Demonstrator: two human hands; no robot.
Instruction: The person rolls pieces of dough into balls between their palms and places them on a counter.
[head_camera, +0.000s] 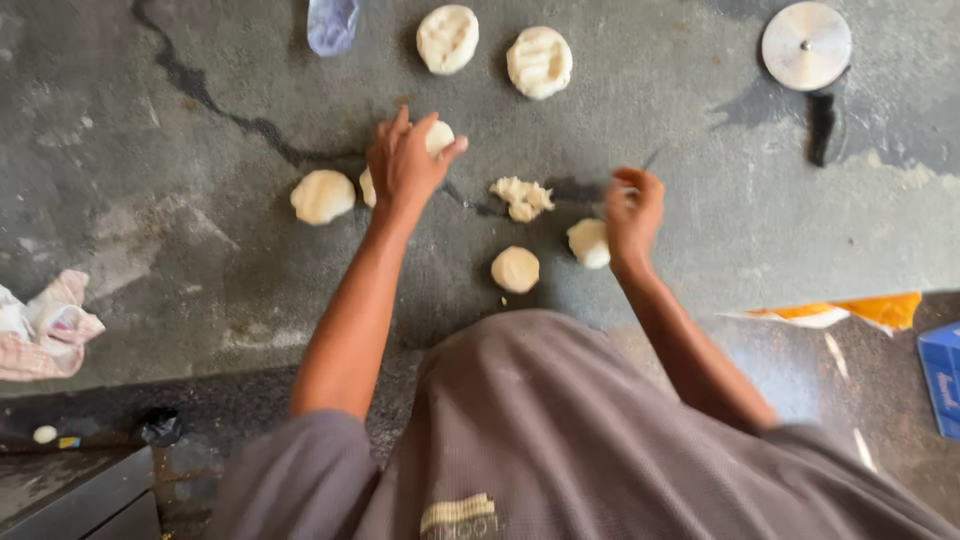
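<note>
My left hand (405, 160) rests on a pale dough ball (438, 136) on the grey stone counter (180, 230), fingers spread over it. My right hand (632, 208) is curled shut, pinching what looks like a thin blade, just right of another dough ball (589, 243). Between the hands lies a ragged scrap of dough (522, 197). More dough balls sit at the left (322, 196) and near my body (515, 269). Two flattened dough rounds (447, 39) (539, 62) lie farther back.
A round metal lid (806, 45) lies at the back right beside a dark stain. A crumpled pink-checked cloth (45, 325) sits at the left edge. An orange-and-white bag (850, 312) and a blue box (942, 378) are at the right. A bluish plastic item (332, 24) is at the top.
</note>
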